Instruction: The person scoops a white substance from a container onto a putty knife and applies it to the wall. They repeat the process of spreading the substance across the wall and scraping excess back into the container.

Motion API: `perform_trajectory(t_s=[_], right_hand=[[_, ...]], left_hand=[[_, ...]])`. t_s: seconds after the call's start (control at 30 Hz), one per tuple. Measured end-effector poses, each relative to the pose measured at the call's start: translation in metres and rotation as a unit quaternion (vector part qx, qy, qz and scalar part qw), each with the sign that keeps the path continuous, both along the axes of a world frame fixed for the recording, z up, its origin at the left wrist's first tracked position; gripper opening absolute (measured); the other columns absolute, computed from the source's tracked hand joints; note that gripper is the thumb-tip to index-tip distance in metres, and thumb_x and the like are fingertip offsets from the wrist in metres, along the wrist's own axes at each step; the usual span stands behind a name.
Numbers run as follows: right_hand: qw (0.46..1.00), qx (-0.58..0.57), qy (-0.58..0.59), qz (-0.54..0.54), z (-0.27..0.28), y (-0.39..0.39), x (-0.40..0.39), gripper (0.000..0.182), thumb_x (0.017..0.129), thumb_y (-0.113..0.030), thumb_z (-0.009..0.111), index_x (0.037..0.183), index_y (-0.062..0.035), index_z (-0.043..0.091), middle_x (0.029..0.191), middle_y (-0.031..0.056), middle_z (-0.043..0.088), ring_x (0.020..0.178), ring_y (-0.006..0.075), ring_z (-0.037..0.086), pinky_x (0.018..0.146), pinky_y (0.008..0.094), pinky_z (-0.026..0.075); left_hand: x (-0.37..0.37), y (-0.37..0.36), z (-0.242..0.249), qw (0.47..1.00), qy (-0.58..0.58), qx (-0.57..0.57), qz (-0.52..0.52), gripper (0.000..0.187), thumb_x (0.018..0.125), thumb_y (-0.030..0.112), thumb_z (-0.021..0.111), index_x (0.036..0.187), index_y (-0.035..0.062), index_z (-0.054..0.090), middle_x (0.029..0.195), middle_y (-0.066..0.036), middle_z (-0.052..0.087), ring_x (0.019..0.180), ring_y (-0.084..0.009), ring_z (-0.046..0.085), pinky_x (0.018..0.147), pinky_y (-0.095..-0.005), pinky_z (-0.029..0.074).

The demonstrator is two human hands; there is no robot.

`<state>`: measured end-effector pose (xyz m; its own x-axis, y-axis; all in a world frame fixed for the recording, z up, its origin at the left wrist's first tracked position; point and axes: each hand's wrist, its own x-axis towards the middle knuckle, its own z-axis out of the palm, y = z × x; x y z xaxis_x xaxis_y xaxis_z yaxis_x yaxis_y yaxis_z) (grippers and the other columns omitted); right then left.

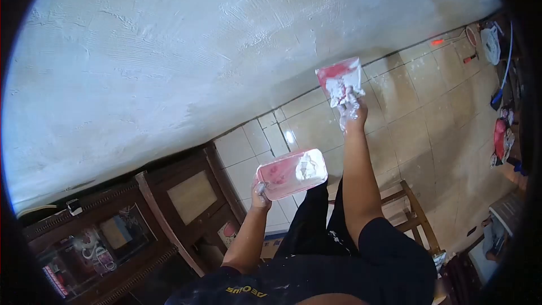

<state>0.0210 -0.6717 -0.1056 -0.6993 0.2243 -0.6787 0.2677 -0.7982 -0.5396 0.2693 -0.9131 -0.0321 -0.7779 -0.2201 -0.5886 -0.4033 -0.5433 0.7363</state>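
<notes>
My left hand (260, 196), with white smears on its fingers, grips the near left end of a pink rectangular tub (276, 175). A lump of white paste (312, 166) lies at the tub's right end, and pink plastic shows at its left. Out in front, my right hand (352, 110) is coated in the same white paste and closed on a flat red plastering trowel (335, 72). White paste covers much of the trowel's lower part. In this view the trowel overlaps the foot of the wall (169, 51), whose pale surface carries ridged streaks.
A dark wooden cabinet (158, 203) with glass panes stands against the wall at left. Beige tiles (406, 118) cover the floor. A wooden chair or stool frame (418, 214) is close by my right side. Cloths and small items (499, 138) lie along the far right.
</notes>
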Motion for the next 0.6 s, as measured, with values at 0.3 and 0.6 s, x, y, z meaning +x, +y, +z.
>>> perform_trajectory(t_s=[0.3, 0.6], right_hand=[[0.988, -0.027, 0.149, -0.011, 0.095, -0.007, -0.07, 0.028, 0.086, -0.016, 0.065, 0.109, -0.0011, 0.057, 0.103, 0.0097, 0.061, 0.094, 0.0227, 0.059, 0.076, 0.0381, 0.05], [0.999, -0.049, 0.002, 0.006, -0.019, 0.0, 0.047, 0.043, 0.084, -0.016, 0.066, 0.122, -0.0046, 0.049, 0.115, 0.0117, 0.056, 0.106, 0.0257, 0.055, 0.086, 0.0419, 0.048]], left_hand=[[0.001, -0.003, 0.0, 0.999, -0.022, -0.008, 0.027, 0.07, 0.071, 0.034, 0.066, 0.127, -0.0022, 0.045, 0.12, -0.013, 0.055, 0.11, -0.0266, 0.055, 0.096, -0.0397, 0.045], [0.009, -0.007, -0.008, 1.0, -0.006, 0.0, 0.022, 0.068, 0.072, 0.03, 0.064, 0.128, -0.0009, 0.044, 0.122, -0.014, 0.054, 0.112, -0.0271, 0.054, 0.098, -0.0407, 0.043]])
